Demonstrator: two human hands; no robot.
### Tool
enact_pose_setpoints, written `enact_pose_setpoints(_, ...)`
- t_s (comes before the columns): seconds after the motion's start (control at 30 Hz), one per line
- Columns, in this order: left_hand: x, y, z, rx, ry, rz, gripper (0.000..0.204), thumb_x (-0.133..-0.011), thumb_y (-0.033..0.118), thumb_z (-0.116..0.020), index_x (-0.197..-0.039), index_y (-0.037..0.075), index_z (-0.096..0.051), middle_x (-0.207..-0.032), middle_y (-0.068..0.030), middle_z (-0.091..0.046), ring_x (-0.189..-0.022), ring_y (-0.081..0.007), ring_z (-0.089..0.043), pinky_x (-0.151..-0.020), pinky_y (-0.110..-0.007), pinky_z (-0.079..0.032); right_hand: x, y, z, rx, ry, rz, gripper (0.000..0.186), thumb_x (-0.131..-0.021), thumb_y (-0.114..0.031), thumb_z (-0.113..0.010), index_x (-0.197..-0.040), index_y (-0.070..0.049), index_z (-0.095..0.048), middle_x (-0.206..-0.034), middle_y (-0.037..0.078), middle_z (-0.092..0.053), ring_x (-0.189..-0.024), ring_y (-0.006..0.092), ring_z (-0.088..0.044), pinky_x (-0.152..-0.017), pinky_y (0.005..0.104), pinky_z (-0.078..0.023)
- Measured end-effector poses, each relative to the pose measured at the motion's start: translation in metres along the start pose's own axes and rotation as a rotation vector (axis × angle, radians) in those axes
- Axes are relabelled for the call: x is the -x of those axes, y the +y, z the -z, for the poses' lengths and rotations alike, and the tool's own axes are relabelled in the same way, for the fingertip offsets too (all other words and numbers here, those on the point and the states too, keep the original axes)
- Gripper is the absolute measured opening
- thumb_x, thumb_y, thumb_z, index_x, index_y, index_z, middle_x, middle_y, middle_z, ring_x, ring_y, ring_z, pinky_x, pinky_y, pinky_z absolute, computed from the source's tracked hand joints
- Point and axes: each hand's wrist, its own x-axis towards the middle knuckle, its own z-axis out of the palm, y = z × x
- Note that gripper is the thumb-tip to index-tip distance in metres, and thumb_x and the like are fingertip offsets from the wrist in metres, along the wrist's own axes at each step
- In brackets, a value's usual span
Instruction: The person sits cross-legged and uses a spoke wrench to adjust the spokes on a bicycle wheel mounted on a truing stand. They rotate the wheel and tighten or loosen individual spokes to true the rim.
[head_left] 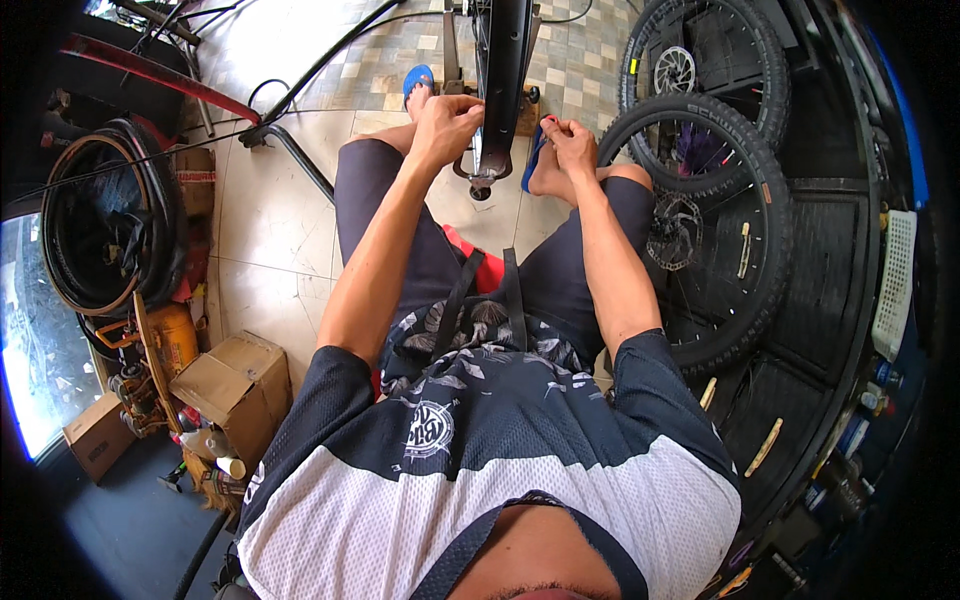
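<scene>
A black bicycle wheel rim (508, 70) without a tire stands upright before me, seen edge-on in a metal truing stand (482, 182). My left hand (447, 128) is at the rim's left side, its fingers closed in a pinch. What those fingers hold, if anything, is hidden. To the right of the rim, apart from it, my right hand (573, 145) is closed, with a small red piece (550, 119) showing at its fingertips. That piece is too small for me to name its kind.
Two wheels with knobby tires (775, 240) and disc rotors lean on black drawers at my right. At left are hanging tires (60, 230), an open cardboard box (235, 385) and a red-and-black stand leg (160, 75). Blue sandals (418, 78) are on my feet.
</scene>
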Motion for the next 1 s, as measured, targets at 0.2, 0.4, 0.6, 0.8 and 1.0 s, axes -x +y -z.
enact_pose_setpoints(0.2,0.0,-0.014,-0.007,0.053,-0.036,0.022,0.029,-0.095,0.019,-0.061,-0.099,-0.008,-0.071,-0.079,-0.0035,-0.067,-0.07,-0.0084,-0.057,-0.067,-0.026,-0.048,0.007,0.005,0.004,-0.03,-0.018,-0.002,0.047,-0.08,-0.051,-0.075,-0.087,-0.005,-0.072,-0.081,0.01,-0.072,-0.075,0.0254,-0.068,-0.07,0.0367,-0.051)
enact_pose_setpoints(0.4,0.0,-0.02,-0.007,0.019,-0.05,0.034,0.03,-0.095,0.02,-0.062,-0.099,-0.007,-0.071,-0.078,-0.003,-0.066,-0.071,-0.0091,-0.057,-0.067,-0.026,-0.048,0.011,0.001,0.001,0.017,-0.017,-0.007,0.047,-0.08,-0.052,-0.075,-0.087,-0.006,-0.072,-0.081,0.009,-0.072,-0.076,0.0257,-0.068,-0.071,0.0366,-0.051)
enact_pose_setpoints(0.6,-0.003,-0.013,-0.002,-0.082,0.031,-0.095,0.032,-0.088,0.025,-0.06,-0.1,-0.001,-0.074,-0.072,-0.0122,-0.07,-0.06,-0.0148,-0.062,-0.065,-0.032,-0.051,0.015,-0.004,0.002,0.083,-0.029,-0.005,0.046,-0.08,-0.053,-0.074,-0.085,-0.008,-0.072,-0.079,0.008,-0.072,-0.075,0.0249,-0.068,-0.07,0.0368,-0.05)
enact_pose_setpoints(0.8,-0.006,0.016,0.01,0.104,0.021,0.015,0.03,-0.089,0.026,-0.063,-0.1,0.0,-0.074,-0.068,-0.0069,-0.068,-0.057,-0.0096,-0.057,-0.058,-0.029,-0.048,0.015,-0.006,0.002,0.063,-0.024,0.022,0.046,-0.081,-0.052,-0.074,-0.085,-0.007,-0.071,-0.079,0.008,-0.072,-0.074,0.0245,-0.067,-0.069,0.0371,-0.05)
enact_pose_setpoints(1.0,-0.01,0.058,0.023,0.192,0.074,-0.163,0.029,-0.09,0.019,-0.062,-0.108,-0.003,-0.07,-0.08,-0.0058,-0.069,-0.068,-0.0095,-0.058,-0.064,-0.025,-0.048,0.015,-0.004,0.002,0.07,-0.037,0.013,0.046,-0.081,-0.051,-0.074,-0.087,-0.005,-0.072,-0.082,0.009,-0.073,-0.075,0.0251,-0.068,-0.07,0.0373,-0.05)
